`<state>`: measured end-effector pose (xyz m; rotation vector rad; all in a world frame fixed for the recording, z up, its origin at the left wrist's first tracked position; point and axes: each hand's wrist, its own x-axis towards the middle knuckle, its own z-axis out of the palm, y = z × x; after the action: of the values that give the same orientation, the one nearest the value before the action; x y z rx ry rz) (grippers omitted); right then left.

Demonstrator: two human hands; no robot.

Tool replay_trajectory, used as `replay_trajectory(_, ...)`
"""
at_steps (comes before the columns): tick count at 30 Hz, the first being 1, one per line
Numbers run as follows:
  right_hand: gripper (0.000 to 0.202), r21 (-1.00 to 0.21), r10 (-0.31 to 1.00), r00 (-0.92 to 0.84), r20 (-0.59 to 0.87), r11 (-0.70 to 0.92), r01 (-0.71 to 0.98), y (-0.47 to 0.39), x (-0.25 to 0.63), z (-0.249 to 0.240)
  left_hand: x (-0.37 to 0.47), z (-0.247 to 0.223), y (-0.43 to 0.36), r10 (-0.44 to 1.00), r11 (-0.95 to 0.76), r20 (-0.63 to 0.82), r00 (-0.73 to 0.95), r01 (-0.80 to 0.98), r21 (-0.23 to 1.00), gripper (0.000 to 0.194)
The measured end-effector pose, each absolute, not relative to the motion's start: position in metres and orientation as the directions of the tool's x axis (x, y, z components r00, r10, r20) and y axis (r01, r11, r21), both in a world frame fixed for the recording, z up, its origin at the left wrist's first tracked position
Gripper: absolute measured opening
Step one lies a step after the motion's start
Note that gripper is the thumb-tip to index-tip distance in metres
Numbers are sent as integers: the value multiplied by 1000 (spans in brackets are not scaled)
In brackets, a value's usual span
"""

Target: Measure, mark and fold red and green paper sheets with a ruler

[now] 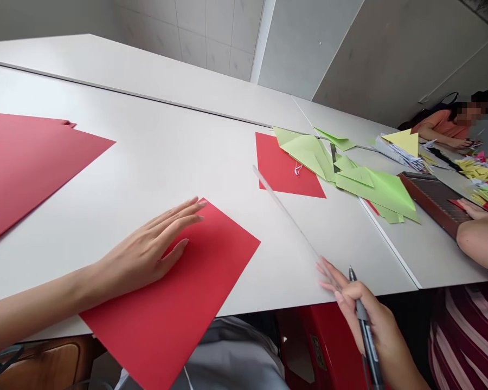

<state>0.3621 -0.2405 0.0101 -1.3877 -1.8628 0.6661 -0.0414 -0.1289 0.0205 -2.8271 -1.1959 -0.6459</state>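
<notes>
Across the near edge of the table [179,141], left of centre, lies a red sheet [195,287], its near corner hanging over. The left hand [150,246] rests on it, flat, fingers straight. To the right, the right hand [355,300] grips a pen [366,325] and a thin clear strip [284,211] (blurred) that slants far and left. A red stack [28,173] lies far left; beyond the strip, green paper [382,187] partly covers a smaller red piece [274,170]. Farther right, another person's arm [482,238] reaches over a ridged board [435,195].
</notes>
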Motion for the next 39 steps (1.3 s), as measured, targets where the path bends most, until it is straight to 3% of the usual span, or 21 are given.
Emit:
replay_trajectory(4,25,-705,936,-111,335,327,630,-242,356,11,-44,16,-133,641,-754,317,699,650,94,52)
replay_trajectory(8,20,-702,918,-73,390,348,621,-244,345,13,-32,16,-141,691,-712,261,674,697,86,56)
replay_trajectory(11,20,-678,901,-134,412,401,615,-239,344,14,-23,24,-133,684,-729,158,712,675,113,65)
replay_trajectory(14,22,-604,872,-218,438,465,647,-227,347,17,-20,38,-115,541,-835,40,840,531,141,59)
replay_trajectory(18,20,-463,807,-402,433,582,669,-211,349,22,-17,45,-109,487,-869,120,865,464,172,78)
replay_trajectory(25,36,-350,723,-595,350,690,633,-190,353,25,-16,28,-133,631,-776,279,724,584,239,35)
replay_trajectory(27,34,-340,699,-633,333,715,611,-182,354,28,-22,33,-128,562,-820,241,791,495,289,36)
replay_trajectory(30,29,-337,696,-647,311,718,609,-174,350,31,-35,42,-115,459,-854,171,872,379,357,52)
replay_trajectory(33,26,-338,707,-640,299,706,622,-172,346,30,-45,40,-107,522,-786,136,842,413,459,62)
replay_trajectory(36,26,-335,712,-647,274,701,630,-174,344,28,-46,33,-107,610,-707,173,773,433,559,47)
replay_trajectory(39,26,-313,690,-674,266,723,616,-173,345,28,-40,31,-111,641,-727,248,726,471,500,26)
